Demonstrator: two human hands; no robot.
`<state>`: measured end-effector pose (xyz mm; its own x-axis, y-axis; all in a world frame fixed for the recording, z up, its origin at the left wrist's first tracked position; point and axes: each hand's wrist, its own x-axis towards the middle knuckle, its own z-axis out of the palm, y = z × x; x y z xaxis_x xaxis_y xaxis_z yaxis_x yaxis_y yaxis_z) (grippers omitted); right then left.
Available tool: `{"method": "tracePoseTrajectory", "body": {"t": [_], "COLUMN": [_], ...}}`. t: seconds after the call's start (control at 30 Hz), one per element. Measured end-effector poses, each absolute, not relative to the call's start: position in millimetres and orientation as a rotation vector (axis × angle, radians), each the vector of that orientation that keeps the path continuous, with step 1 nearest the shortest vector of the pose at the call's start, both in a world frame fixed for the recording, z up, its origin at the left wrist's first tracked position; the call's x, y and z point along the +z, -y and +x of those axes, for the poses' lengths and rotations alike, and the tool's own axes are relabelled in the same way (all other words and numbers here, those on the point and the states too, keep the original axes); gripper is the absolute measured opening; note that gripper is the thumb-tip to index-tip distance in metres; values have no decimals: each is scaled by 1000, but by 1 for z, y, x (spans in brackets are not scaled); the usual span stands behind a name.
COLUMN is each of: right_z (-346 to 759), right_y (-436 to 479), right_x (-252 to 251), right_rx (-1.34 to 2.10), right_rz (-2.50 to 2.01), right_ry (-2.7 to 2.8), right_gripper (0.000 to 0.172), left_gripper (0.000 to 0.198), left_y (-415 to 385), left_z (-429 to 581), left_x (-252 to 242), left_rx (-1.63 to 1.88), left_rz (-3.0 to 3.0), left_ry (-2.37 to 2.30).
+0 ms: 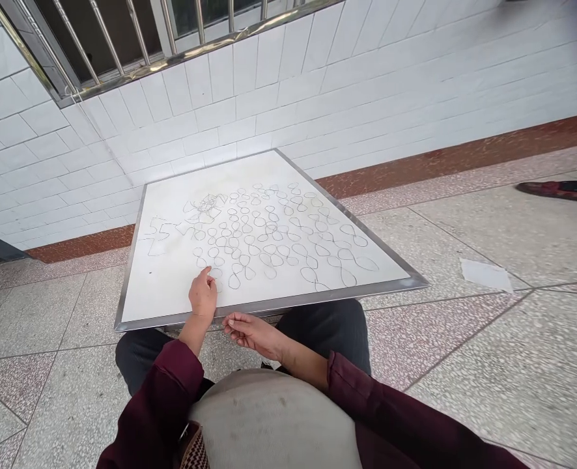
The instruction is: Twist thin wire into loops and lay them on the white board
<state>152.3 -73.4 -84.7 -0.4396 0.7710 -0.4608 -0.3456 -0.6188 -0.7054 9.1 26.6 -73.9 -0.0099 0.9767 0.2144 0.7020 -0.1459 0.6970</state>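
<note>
A white board (171,286) with a grey metal frame lies across my knees. Thin dark loops (273,253), wire-like and many of them figure-eight shaped, are spread over its middle and right. My left hand (203,294) rests on the board near its front edge. Its index finger points forward beside the nearest loops, with the thumb a little apart. Just off the front edge is my right hand (253,333), palm partly turned up, thumb and index finger pressed together. Whatever may be between those fingertips is too small to make out.
A tangled heap of thin dark strands (210,204) and angular pieces (160,229) lie toward the board's left. Behind stands a white tiled wall (210,111) with a barred window (122,39). On the floor are a white sheet (486,275) and another person's shoe (545,189).
</note>
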Motion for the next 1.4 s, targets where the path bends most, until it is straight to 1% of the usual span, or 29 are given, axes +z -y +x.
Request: {"method": "tracePoseTrajectory", "body": {"t": [0.17,0.27,0.43,0.53,0.63,0.83,1.13,1.27,1.4], "right_z": [170,179,198,205,207,205,218,219,227], "right_y": [81,86,95,99,102,104,113,117,114], "right_x": [-107,-126,-146,-151,-155,-159,-165,-170,-170], "right_rx": [1967,1875,1730,1680,1673,1681,1587,1549,1431], "right_rz": [-1205,-1318,-1442,-1473,-1481,-1480,-1519,-1545,-1570], "right_ry": [859,905,925,924,919,923,918,937,979], "right_gripper": [30,30,31,32,32,32,32,31,30], "left_gripper": [41,41,55,57,58,55,54,52,51], "left_y": [-23,-14,2,3,0,-5,-3,-1,-2], "left_z": [1,-1,5,6,5,4,3,2,-5], "left_x": [-77,-77,-83,-88,-92,-94,-93,-89,-83], "left_rx": [932,870,648,523,516,563,722,860,1085], "left_rz": [2091,2260,2512,2544,2476,2442,2361,2261,2074], "left_ry": [-1762,-1679,-1524,-1511,-1491,-1466,-1418,-1399,-1424]}}
